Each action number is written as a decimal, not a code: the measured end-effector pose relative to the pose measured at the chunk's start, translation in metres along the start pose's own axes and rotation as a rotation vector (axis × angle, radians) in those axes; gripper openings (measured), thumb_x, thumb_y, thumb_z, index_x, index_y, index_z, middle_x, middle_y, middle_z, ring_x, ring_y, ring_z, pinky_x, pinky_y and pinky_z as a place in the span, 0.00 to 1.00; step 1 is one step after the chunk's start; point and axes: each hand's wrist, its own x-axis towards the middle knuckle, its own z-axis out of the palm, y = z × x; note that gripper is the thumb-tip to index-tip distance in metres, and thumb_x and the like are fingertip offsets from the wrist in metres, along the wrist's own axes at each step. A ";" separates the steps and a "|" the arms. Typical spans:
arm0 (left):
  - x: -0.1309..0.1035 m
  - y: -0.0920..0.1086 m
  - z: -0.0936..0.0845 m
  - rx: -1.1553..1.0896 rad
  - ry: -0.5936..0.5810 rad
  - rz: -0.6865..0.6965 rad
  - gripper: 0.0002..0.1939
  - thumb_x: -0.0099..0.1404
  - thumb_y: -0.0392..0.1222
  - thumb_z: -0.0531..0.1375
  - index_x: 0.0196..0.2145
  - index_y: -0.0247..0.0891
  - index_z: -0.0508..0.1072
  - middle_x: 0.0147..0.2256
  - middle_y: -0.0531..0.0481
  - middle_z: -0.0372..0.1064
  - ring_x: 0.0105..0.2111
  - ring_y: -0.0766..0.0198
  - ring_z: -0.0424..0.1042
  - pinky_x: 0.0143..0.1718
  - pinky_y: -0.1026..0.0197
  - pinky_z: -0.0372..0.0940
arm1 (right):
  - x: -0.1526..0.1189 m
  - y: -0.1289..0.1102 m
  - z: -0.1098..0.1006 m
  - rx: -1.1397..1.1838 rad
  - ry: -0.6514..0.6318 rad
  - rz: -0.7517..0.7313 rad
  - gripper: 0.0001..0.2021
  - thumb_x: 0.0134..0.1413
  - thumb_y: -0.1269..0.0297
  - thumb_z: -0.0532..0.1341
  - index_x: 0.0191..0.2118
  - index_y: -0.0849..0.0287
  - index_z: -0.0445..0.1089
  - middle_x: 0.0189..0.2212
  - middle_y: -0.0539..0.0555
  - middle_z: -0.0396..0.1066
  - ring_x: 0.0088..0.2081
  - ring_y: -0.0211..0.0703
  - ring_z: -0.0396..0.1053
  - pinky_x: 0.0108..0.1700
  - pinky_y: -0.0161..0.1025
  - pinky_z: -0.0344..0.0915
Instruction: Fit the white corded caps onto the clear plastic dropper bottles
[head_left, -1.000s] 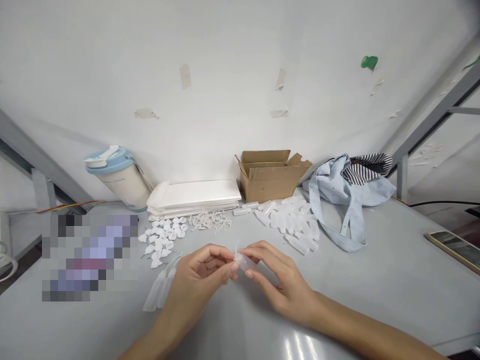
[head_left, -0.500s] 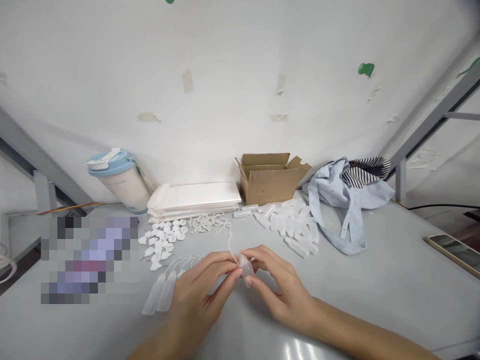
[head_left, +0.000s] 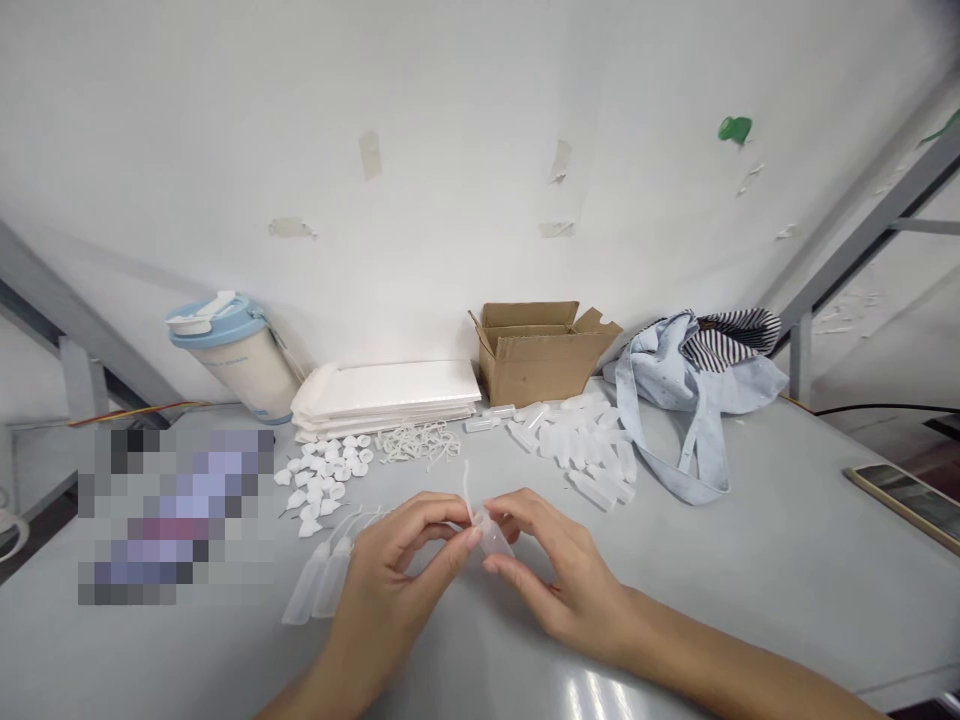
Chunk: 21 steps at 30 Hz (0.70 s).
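My right hand [head_left: 559,565] grips a small translucent bottle [head_left: 494,540] between thumb and fingers, its mouth tilted up and to the left. The thumb and fingertips of my left hand [head_left: 412,560] pinch a thin white cord [head_left: 468,490] at the bottle's mouth, and the cord's free end sticks up. Beside my left hand lie translucent bottles with cords [head_left: 304,590], partly hidden by it. Beyond the hands are white caps [head_left: 322,480], a heap of white cords [head_left: 420,443] and a pile of translucent bottles [head_left: 577,445].
Along the wall stand a cup with a blue lid [head_left: 240,355], a stack of white envelopes [head_left: 390,392], an open cardboard box [head_left: 540,370] and a light blue cloth bag [head_left: 675,385]. A phone [head_left: 907,505] lies at the right edge. A blurred patch [head_left: 184,510] covers the left side.
The cord now stands more upright above the bottle's mouth. My left fingertips have shifted slightly left, and more of the bottle shows between the hands. The view has moved a little.
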 end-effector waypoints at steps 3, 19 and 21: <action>0.001 0.001 -0.001 0.059 -0.036 -0.002 0.04 0.62 0.36 0.60 0.32 0.41 0.75 0.33 0.54 0.75 0.33 0.66 0.73 0.35 0.68 0.69 | -0.001 0.002 0.000 -0.008 -0.018 -0.023 0.20 0.60 0.72 0.57 0.57 0.56 0.56 0.39 0.55 0.65 0.39 0.40 0.65 0.41 0.38 0.68; 0.009 0.006 -0.010 0.062 -0.288 -0.217 0.10 0.65 0.44 0.55 0.32 0.42 0.75 0.32 0.53 0.72 0.34 0.63 0.70 0.38 0.64 0.65 | 0.000 -0.001 -0.001 0.002 -0.062 -0.015 0.17 0.58 0.69 0.58 0.53 0.59 0.61 0.36 0.55 0.69 0.36 0.41 0.67 0.38 0.38 0.70; 0.010 0.007 -0.012 0.041 -0.297 -0.231 0.11 0.66 0.44 0.53 0.35 0.43 0.76 0.34 0.53 0.73 0.36 0.62 0.71 0.41 0.62 0.66 | 0.000 -0.004 -0.002 0.046 -0.073 0.001 0.19 0.58 0.70 0.58 0.55 0.58 0.59 0.39 0.56 0.71 0.37 0.40 0.69 0.40 0.38 0.71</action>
